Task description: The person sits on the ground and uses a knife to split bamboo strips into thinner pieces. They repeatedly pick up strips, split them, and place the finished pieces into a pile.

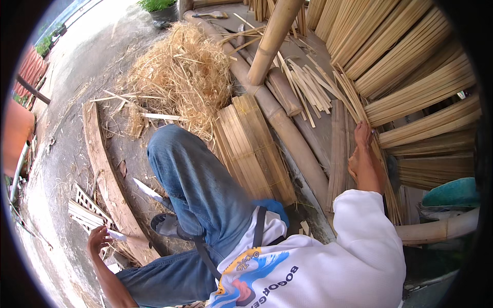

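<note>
On the right side, my right hand [362,134] is closed around thin bamboo strips [350,100], which stick out beyond the fingers and run down beside the forearm. Some of its fingers are hidden. At the lower left, my left hand [97,240] has its fingers apart and a little bent, with nothing plainly in it. Next to it lie pale split strips [86,214] on a slatted piece, near a long rough plank [105,169]. A knife [148,190] with a pale blade lies by my shoe.
Tied flat slats [251,149] stand beyond my knee, with curly shavings [179,72] heaped behind. Bamboo poles [275,41] cross the middle. Bundled strips [411,66] fan along the right; loose strips [308,84] lie nearby. A brush [210,15] and a green basin [452,192] also show.
</note>
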Motion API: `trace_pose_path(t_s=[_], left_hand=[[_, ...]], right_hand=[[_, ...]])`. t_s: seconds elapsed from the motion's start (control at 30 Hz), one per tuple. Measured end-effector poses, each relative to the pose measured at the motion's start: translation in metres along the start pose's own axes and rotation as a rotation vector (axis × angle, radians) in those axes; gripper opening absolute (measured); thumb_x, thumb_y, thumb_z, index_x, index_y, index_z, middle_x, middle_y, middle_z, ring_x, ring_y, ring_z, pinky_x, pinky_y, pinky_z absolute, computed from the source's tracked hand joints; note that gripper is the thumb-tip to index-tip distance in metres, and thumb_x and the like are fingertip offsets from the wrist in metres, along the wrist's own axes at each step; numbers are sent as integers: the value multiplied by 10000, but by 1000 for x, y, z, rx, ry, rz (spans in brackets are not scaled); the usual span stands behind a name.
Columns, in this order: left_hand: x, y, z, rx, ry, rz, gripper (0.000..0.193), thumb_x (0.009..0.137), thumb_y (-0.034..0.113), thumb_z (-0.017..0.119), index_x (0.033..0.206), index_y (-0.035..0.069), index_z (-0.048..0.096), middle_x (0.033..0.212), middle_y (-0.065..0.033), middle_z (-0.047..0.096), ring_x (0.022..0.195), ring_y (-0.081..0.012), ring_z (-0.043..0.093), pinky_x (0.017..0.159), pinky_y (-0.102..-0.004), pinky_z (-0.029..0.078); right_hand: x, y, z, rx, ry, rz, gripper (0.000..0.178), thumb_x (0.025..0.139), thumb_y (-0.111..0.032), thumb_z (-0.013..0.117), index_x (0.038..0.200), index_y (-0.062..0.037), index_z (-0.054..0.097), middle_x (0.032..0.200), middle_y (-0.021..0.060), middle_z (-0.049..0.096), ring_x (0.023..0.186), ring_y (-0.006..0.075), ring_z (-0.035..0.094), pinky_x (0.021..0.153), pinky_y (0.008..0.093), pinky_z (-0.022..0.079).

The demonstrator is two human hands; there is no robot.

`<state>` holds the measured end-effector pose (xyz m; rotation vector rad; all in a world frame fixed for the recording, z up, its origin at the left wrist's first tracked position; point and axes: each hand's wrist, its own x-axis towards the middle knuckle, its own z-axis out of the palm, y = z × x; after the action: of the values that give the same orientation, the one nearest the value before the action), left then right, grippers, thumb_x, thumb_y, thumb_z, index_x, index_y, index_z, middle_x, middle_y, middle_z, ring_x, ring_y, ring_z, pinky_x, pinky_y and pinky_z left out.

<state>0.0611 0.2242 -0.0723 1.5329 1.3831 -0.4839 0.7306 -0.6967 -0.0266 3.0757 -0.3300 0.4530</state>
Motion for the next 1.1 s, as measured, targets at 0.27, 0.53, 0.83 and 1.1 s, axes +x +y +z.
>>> trace_pose_path(t_s=[0.27,0.53,0.83,1.1], left_hand=[[-40,22,8,-5,32,-77,494,1019,314,582,1441,84,469,1144,-142,645,846,-271,714,748,-442,527],[-42,54,18,67,45,-3,439,1018,344,566,1367,80,524,1070,-103,637,845,-267,709,740,-427,522],[-34,68,25,108,30,-4,440,1015,316,587,1392,97,528,1125,-110,665,778,-215,710,680,-389,532],[-34,74,25,103,56,-1,426,1007,329,605,1369,108,555,1102,-101,660,755,-205,705,660,-372,526]], right_hand=[[44,17,46,111,-227,192,279,1034,-201,470,1236,-29,554,1195,235,601,1133,416,588,903,538,481],[55,33,39,-127,-242,-44,320,990,-52,509,1302,-19,452,1237,285,524,1102,448,605,878,506,554],[50,33,20,-130,-229,-117,318,1005,7,403,1316,72,417,1299,330,489,1137,469,572,913,519,518],[83,27,21,109,-195,196,278,1023,-70,444,1250,71,520,1226,314,568,1145,433,585,922,517,485]])
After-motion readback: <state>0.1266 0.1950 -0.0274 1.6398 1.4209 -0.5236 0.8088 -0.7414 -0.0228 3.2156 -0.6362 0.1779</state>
